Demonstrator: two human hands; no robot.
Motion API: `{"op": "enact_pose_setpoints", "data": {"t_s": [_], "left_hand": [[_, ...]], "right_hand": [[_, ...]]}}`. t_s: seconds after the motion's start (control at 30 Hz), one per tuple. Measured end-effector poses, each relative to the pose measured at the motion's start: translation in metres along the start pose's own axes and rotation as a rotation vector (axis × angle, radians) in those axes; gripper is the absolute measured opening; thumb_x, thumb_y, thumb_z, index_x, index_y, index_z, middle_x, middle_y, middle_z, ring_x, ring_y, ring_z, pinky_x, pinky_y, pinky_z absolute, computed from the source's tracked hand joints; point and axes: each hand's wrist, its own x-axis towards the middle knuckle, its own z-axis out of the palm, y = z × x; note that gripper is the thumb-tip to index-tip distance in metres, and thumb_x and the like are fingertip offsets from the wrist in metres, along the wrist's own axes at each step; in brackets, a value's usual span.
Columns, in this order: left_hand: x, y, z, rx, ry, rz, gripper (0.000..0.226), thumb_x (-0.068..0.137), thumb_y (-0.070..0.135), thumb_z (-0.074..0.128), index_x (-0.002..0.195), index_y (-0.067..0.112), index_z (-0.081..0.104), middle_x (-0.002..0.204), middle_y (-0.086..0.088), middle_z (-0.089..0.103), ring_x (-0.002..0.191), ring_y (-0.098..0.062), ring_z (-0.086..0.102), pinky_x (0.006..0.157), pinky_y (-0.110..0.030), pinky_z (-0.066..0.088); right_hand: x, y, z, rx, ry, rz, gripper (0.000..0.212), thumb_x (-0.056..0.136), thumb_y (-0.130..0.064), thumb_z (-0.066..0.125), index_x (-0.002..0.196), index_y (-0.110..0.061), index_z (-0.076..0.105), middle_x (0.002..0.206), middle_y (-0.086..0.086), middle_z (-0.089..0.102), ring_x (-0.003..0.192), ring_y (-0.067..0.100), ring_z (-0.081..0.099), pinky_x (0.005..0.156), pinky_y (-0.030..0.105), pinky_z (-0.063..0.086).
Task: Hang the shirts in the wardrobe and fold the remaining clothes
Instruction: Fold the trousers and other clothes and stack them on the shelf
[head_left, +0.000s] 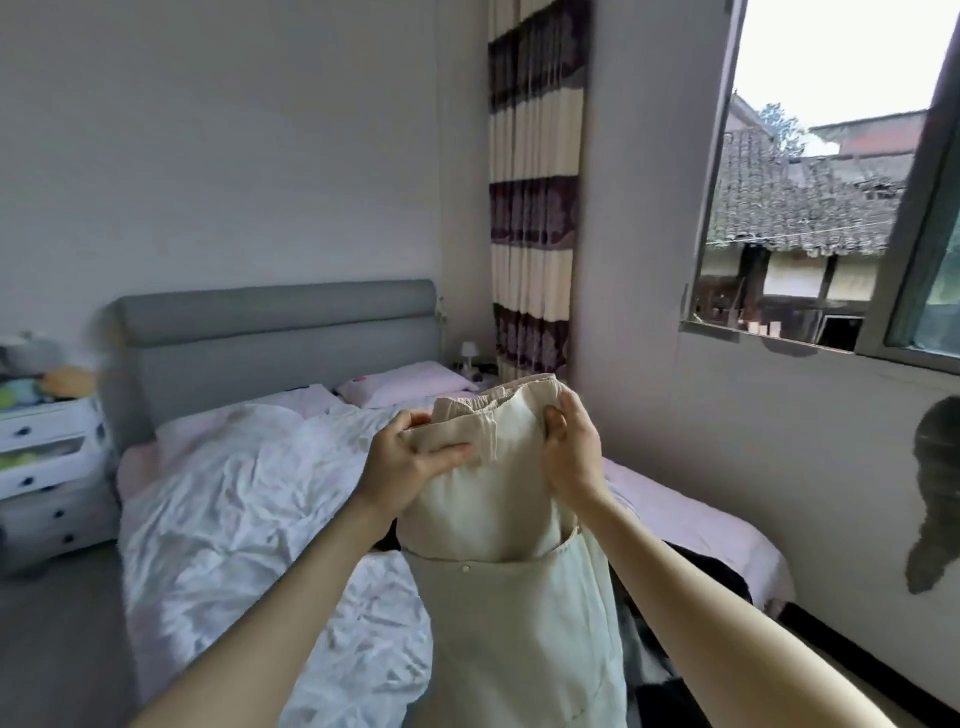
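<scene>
Both hands grip cream trousers (498, 467), probably, above bed (249, 499).

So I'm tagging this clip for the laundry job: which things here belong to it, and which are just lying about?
Part of the job:
cream garment, held up over the bed
left hand, gripping its waistband
right hand, gripping its top edge
dark clothes on the bed

Just lying about:
pink pillow
white duvet
drawer unit
striped curtain

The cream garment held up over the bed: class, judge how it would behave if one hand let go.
The cream garment is probably floppy: below the left hand and right hand it hangs in a long drape. It is likely light, since fingertip pinches hold it. The released side would probably sag towards the bed.
</scene>
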Motion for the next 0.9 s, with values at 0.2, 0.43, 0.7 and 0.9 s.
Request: {"op": "enact_pose_setpoints", "data": {"t_s": [0.2, 0.43, 0.7, 0.9], "left_hand": [[0.134, -0.124, -0.091, 0.020, 0.182, -0.155, 0.038, 0.064, 0.012, 0.084, 0.091, 0.019, 0.058, 0.084, 0.004, 0.063, 0.073, -0.008, 0.061, 0.058, -0.010, 0.046], [0.236, -0.308, -0.157, 0.281, 0.323, -0.324, 0.052, 0.073, 0.018, 0.078, 0.118, 0.012, 0.053, 0.119, -0.009, 0.059, 0.107, -0.024, 0.054, 0.091, -0.033, 0.041], [0.214, -0.473, -0.141, 0.710, 0.128, -0.648, 0.068, 0.086, 0.030, 0.060, 0.144, 0.014, 0.027, 0.148, -0.010, 0.032, 0.135, -0.029, 0.029, 0.109, -0.044, 0.026], [0.131, -0.525, -0.081, 0.855, -0.114, -0.632, 0.061, 0.092, 0.026, 0.052, 0.145, 0.012, 0.027, 0.154, -0.009, 0.021, 0.143, -0.025, 0.013, 0.113, -0.034, 0.012]], "right_hand": [[0.072, 0.059, 0.179, -0.028, -0.250, 0.091, 0.023, 0.095, -0.008, 0.043, 0.112, -0.009, 0.059, 0.104, 0.008, 0.064, 0.095, 0.023, 0.056, 0.071, 0.023, 0.033], [0.096, 0.171, 0.349, -0.229, -0.484, 0.178, 0.029, 0.096, -0.023, 0.044, 0.123, -0.020, 0.054, 0.114, 0.008, 0.064, 0.107, 0.030, 0.057, 0.084, 0.037, 0.042], [0.017, 0.317, 0.392, -0.388, -0.822, 0.536, 0.048, 0.099, -0.017, 0.035, 0.146, -0.013, 0.026, 0.149, 0.011, 0.032, 0.134, 0.025, 0.035, 0.105, 0.033, 0.030], [-0.069, 0.390, 0.331, -0.544, -0.758, 0.731, 0.040, 0.096, -0.011, 0.036, 0.135, -0.010, 0.044, 0.138, 0.013, 0.047, 0.125, 0.027, 0.045, 0.096, 0.029, 0.035]]}}
